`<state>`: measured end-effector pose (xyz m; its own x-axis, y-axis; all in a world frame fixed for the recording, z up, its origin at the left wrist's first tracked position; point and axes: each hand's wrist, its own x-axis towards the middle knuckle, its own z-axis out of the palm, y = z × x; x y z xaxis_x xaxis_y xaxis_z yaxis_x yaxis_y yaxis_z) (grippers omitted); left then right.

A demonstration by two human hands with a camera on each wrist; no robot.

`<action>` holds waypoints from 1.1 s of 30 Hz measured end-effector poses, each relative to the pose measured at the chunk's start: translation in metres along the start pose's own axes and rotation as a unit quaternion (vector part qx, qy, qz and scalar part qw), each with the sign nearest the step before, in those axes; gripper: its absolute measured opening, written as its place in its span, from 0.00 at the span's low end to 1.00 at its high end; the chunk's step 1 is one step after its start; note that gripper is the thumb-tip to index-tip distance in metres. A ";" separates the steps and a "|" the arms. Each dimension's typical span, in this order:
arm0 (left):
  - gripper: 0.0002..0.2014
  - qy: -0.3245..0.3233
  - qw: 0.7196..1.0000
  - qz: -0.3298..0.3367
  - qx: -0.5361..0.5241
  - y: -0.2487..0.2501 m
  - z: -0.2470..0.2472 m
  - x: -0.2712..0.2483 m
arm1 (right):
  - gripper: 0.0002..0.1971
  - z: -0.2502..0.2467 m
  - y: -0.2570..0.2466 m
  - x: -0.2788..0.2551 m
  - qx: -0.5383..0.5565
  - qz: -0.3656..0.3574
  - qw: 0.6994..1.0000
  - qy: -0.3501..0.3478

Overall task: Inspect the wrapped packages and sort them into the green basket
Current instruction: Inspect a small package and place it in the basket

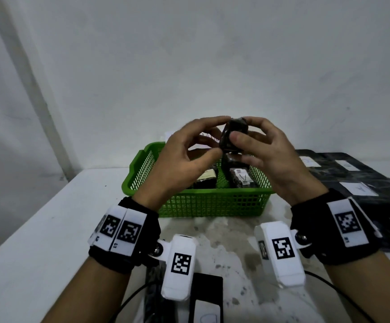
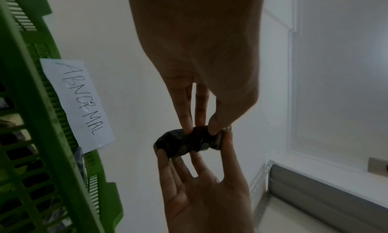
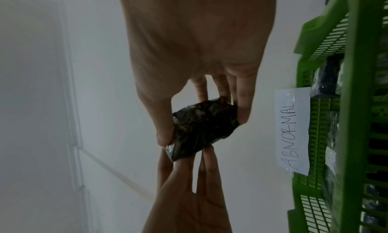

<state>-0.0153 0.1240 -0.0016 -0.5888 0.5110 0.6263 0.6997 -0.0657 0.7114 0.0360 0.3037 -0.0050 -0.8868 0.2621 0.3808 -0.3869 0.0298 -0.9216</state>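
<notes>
A small dark package wrapped in crinkled shiny film (image 1: pixel 234 136) is held up in the air above the far side of a green plastic lattice basket (image 1: pixel 212 206). The left hand (image 1: pixel 187 155) and right hand (image 1: pixel 266 155) both pinch it by their fingertips, at opposite ends. Other wrapped packages (image 1: pixel 240 178) lie in the basket, which bears a white paper label reading "ABNORMAL" (image 2: pixel 79 103). To inspect well, probably turn it slowly, checking each face, gripping lightly so the film stays intact.
</notes>
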 end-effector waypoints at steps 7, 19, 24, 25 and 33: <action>0.16 -0.004 0.981 -0.139 -0.135 -0.001 -0.003 0.004 | 0.36 0.001 -0.008 -0.007 -0.145 -0.160 0.976 -0.008; 0.18 -0.018 0.988 -0.132 -0.074 -0.002 -0.001 0.001 | 0.19 -0.008 -0.010 -0.001 -0.101 -0.054 0.993 0.016; 0.19 -0.043 0.990 -0.132 -0.028 -0.003 0.009 0.000 | 0.18 -0.004 -0.008 -0.002 -0.175 -0.109 0.977 0.062; 0.20 -0.042 0.991 -0.128 -0.020 -0.004 0.010 0.000 | 0.18 -0.004 -0.008 -0.002 -0.184 -0.115 0.974 0.057; 0.24 -0.012 0.996 -0.080 0.029 -0.011 0.003 0.000 | 0.06 -0.002 -0.019 -0.007 -0.070 -0.070 0.992 -0.073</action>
<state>-0.0222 0.1269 -0.0106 -0.6860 0.5306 0.4978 0.6202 0.0687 0.7814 0.0501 0.3035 0.0101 -0.8574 0.1043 0.5040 -0.4796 0.1934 -0.8559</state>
